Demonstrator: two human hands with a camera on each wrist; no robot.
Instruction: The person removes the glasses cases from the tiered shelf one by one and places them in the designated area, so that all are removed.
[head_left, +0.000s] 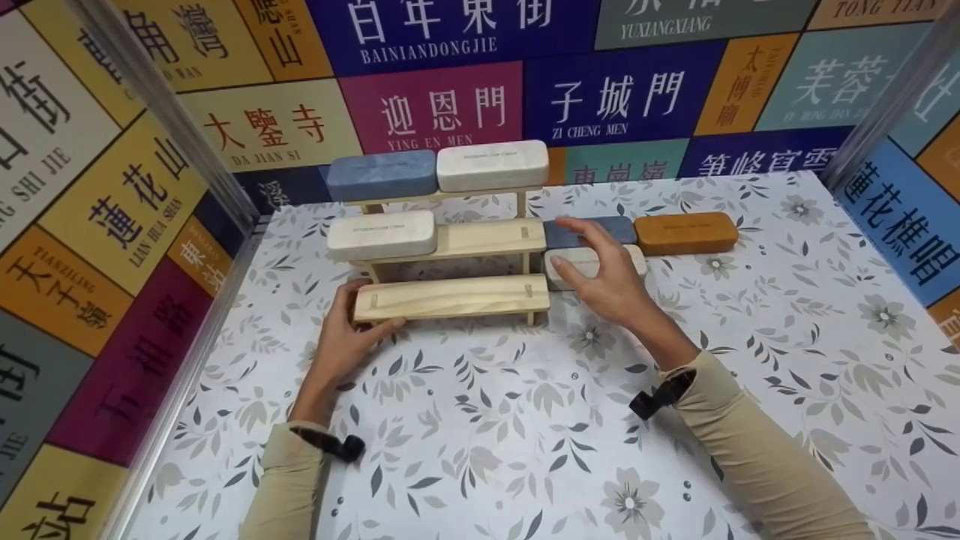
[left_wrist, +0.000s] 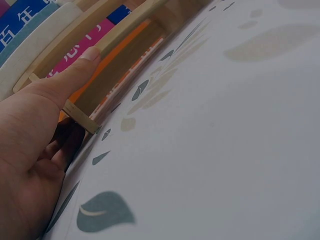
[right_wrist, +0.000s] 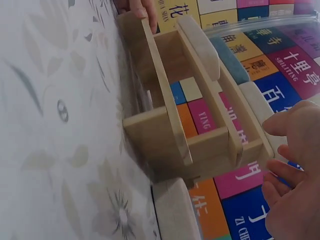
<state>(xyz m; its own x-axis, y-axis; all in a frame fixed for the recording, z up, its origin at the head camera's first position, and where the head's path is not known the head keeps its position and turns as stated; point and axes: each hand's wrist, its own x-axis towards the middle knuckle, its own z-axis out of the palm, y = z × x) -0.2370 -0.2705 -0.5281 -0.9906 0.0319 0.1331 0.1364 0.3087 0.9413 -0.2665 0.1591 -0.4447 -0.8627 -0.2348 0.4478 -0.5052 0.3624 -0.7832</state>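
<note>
A stepped wooden stand [head_left: 450, 298] has three shelves. My left hand [head_left: 346, 337] grips the left end of its lowest shelf; in the left wrist view the thumb [left_wrist: 75, 75] lies on the front edge and the other fingers are partly hidden beyond the leg. A blue glasses case [head_left: 382, 174] and a white one [head_left: 493, 166] sit side by side on the top shelf. On the middle shelf's left half rests another white case [head_left: 382, 234]. My right hand [head_left: 611, 285], thumb and fingers spread, hovers at the stand's right side over a white case [head_left: 585, 259], holding nothing.
To the right of the stand, a second blue case [head_left: 622, 227] and an orange-brown case [head_left: 686, 232] lie on the floral tabletop [head_left: 480, 435]. Colourful panels with lettering [head_left: 442, 105] wall in the back and both sides. A clear upright edge [head_left: 172, 127] marks the left corner.
</note>
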